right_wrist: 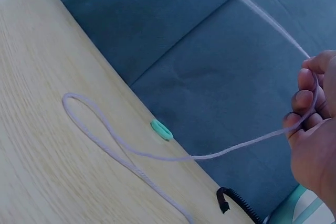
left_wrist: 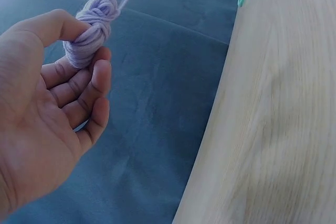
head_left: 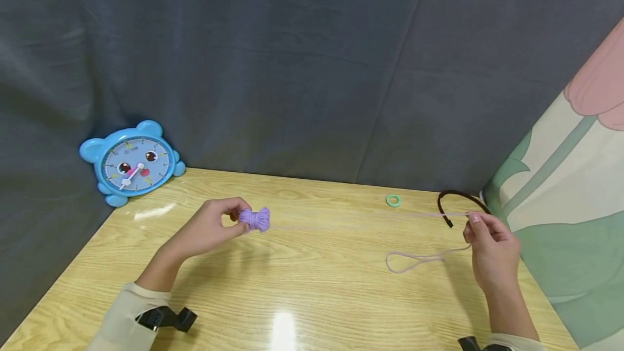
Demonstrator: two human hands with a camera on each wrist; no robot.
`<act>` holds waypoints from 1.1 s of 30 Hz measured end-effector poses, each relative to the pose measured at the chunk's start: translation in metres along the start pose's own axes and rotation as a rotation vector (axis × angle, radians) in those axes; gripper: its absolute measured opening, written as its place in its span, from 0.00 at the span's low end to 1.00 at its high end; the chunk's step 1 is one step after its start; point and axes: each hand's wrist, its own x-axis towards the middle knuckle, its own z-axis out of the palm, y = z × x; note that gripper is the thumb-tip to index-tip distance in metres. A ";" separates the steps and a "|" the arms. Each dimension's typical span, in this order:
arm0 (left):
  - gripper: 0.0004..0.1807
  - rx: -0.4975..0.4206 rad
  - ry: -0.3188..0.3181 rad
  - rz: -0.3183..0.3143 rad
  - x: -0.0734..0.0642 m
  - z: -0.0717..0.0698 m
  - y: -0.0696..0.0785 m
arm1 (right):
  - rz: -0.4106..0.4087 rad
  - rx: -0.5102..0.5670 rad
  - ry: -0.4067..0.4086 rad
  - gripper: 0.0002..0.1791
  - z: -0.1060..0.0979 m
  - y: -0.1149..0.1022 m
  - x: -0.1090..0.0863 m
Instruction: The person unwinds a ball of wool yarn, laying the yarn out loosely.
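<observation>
My left hand (head_left: 214,226) pinches a small bundle of purple yarn (head_left: 255,220) between thumb and fingers, above the left part of the table. In the left wrist view the yarn bundle (left_wrist: 94,27) shows wound strands with a narrow middle, and one strand leaves its top. That strand stretches across to my right hand (head_left: 493,248), whose thumb and index finger pinch the yarn strand (right_wrist: 257,10). From the right hand the loose tail (right_wrist: 105,145) drops and lies in a loop on the table.
A blue bear-shaped clock (head_left: 138,164) stands at the table's back left. At the back right lie a green ring (head_left: 392,201) and a black headband (head_left: 460,194), close to the right hand. Dark curtain (head_left: 292,69) hangs behind the wooden table (head_left: 341,297); a flowered cloth (head_left: 575,221) hangs at right.
</observation>
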 end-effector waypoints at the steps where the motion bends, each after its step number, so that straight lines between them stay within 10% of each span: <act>1: 0.07 0.001 0.002 -0.002 0.000 -0.001 0.000 | 0.000 0.016 0.007 0.07 -0.001 -0.001 0.000; 33: 0.05 -0.028 0.053 -0.050 -0.005 -0.018 0.002 | 0.006 0.087 0.230 0.03 -0.018 -0.014 0.012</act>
